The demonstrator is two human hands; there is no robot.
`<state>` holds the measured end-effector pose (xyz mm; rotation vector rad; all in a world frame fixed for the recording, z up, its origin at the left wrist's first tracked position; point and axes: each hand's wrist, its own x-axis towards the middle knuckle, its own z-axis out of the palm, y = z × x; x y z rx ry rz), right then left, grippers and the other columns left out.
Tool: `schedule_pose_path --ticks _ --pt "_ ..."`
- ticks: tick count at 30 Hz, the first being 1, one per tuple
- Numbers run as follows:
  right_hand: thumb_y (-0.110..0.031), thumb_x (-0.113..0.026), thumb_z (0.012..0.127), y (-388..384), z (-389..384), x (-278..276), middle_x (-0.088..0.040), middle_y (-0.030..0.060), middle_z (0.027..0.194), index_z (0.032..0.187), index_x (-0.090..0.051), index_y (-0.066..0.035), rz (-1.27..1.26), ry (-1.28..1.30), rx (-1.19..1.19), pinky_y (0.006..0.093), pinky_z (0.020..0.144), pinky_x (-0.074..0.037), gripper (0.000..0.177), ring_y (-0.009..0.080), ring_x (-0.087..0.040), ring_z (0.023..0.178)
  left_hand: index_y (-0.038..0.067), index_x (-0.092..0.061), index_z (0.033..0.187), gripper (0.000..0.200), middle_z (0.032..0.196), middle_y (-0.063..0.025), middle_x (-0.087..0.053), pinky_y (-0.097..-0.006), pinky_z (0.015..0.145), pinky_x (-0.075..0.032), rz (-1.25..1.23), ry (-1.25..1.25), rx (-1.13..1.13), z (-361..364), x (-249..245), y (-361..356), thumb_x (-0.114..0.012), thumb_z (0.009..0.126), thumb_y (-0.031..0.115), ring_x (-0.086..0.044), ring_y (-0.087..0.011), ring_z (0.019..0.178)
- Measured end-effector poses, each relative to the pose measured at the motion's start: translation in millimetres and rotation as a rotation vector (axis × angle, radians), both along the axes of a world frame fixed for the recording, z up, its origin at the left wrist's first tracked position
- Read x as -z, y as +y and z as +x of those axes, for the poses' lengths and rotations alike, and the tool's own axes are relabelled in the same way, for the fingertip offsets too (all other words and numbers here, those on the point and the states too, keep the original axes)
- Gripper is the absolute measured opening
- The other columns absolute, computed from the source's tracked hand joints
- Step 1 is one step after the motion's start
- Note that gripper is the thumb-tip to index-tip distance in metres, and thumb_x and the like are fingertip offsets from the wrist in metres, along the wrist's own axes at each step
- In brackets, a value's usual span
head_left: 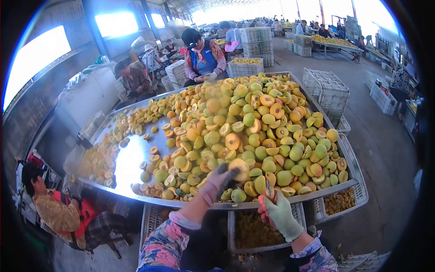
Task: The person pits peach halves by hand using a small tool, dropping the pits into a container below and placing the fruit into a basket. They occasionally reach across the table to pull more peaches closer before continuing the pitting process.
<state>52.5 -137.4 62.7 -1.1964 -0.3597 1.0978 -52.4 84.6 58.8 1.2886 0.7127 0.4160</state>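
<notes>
My left hand [219, 181], in a dark and pink glove, reaches over the near edge of the heap and grips a yellow peach half [239, 169], cut face showing. Motion blurs its fingertips. My right hand [282, 216], in a pale green glove with reddish fingertips, is closed round a small metal-bladed tool [269, 190] pointing up at the table's rim. Around both hands lie many halved yellow-green peaches [285, 177], some with pits or hollows showing. They are piled on a metal table [181, 199].
Under the near edge stand a crate [232, 242] of brown pits and another white crate [362, 192]. Stacked crates [327, 88] flank the right side. A co-worker [206, 56] sits at the far edge, another person [59, 204] at the left. More fruit tables [333, 41] stand behind.
</notes>
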Motion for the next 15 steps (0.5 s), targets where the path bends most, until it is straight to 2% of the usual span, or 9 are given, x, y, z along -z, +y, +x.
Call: schedule_pose_path --ticks 3,5,7,8,9,11,12,14,15 --pt "-0.026 -0.068 0.09 10 2 3 -0.057 -0.0021 0.076 0.105 -0.055 -0.012 0.058 0.055 0.06 0.0238 0.048 -0.045 0.024 0.009 -0.054 0.061 0.001 -0.052 0.13 0.053 0.117 -0.0072 -0.063 -0.028 0.081 -0.054 0.011 -0.046 0.123 -2 26 -62 -0.073 0.088 0.026 -0.062 -0.0154 0.101" --pt "-0.024 -0.069 0.089 6 12 7 -0.057 -0.0022 0.076 0.108 -0.056 -0.012 0.037 0.024 0.08 0.0239 0.048 -0.045 0.026 0.0096 -0.056 0.06 0.001 -0.047 0.135 0.059 0.124 -0.0098 -0.058 -0.0319 0.089 -0.053 0.18 -0.21 0.134 0 40 -81 -0.074 0.087 0.022 -0.061 -0.0181 0.105" --pt "-0.022 -0.07 0.088 2 26 3 -0.058 -0.0008 0.075 0.11 -0.056 -0.01 0.083 0.062 -0.074 0.0243 0.047 -0.046 0.029 0.0103 -0.057 0.059 0.001 -0.045 0.137 0.057 0.128 -0.0106 -0.056 -0.0342 0.095 -0.051 0.044 -0.253 0.262 -5 33 -75 -0.071 0.089 0.018 -0.059 -0.0193 0.111" --pt "-0.018 -0.066 0.092 -1 28 -13 -0.055 -0.0015 0.069 0.105 -0.057 -0.008 0.006 0.022 -0.141 0.023 0.046 -0.043 0.018 0.0084 -0.052 0.054 0.002 -0.043 0.139 0.056 0.132 -0.0114 -0.054 -0.0366 0.1 -0.048 -0.07 -0.304 0.373 -4 28 -69 -0.068 0.091 0.014 -0.057 -0.0205 0.116" --pt "-0.018 -0.066 0.092 -3 24 -9 -0.055 -0.0015 0.069 0.105 -0.057 -0.008 -0.015 0.034 -0.126 0.023 0.046 -0.043 0.018 0.0084 -0.052 0.054 0.005 -0.05 0.132 0.05 0.116 -0.009 -0.064 -0.0312 0.071 -0.058 -0.626 -0.14 0.311 3 32 -61 -0.048 0.1 0.044 -0.066 -0.0199 0.096" --pt "-0.016 -0.063 0.094 2 20 -1 -0.056 -0.0004 0.071 0.107 -0.057 -0.009 -0.085 -0.203 -0.098 0.0228 0.047 -0.043 0.016 0.0075 -0.052 0.055 0.006 -0.056 0.125 0.05 0.103 -0.0075 -0.068 -0.0304 0.066 -0.058 0.127 -0.186 0.329 2 49 -74 -0.047 0.1 0.047 -0.068 -0.0193 0.083" --pt "-0.016 -0.061 0.094 5 18 3 -0.057 0.0004 0.072 0.106 -0.056 -0.009 -0.075 -0.141 -0.023 0.0227 0.048 -0.043 0.015 0.0075 -0.052 0.054 0.006 -0.056 0.125 0.05 0.103 -0.0075 -0.068 -0.0304 0.066 -0.058 0.119 -0.182 0.339 5 55 -75 -0.047 0.1 0.047 -0.068 -0.0193 0.083" --pt "-0.015 -0.062 0.093 6 16 -4 -0.057 0.0013 0.072 0.107 -0.056 -0.007 -0.059 -0.042 0.086 0.0237 0.048 -0.045 0.017 0.0082 -0.053 0.055 0.003 -0.06 0.119 0.057 0.101 -0.0094 -0.069 -0.0343 0.068 -0.059 0.776 -0.25 0.104 13 62 -74 -0.042 0.099 0.054 -0.069 -0.0223 0.082" --pt "-0.013 -0.063 0.092 8 16 -6 -0.057 0.0022 0.073 0.108 -0.055 -0.004 -0.04 0.052 0.178 0.0247 0.049 -0.046 0.02 0.009 -0.054 0.056 0.003 -0.06 0.119 0.057 0.101 -0.0094 -0.069 -0.0343 0.068 -0.059 0.772 -0.246 0.105 13 46 -74 -0.042 0.099 0.054 -0.069 -0.0223 0.082"
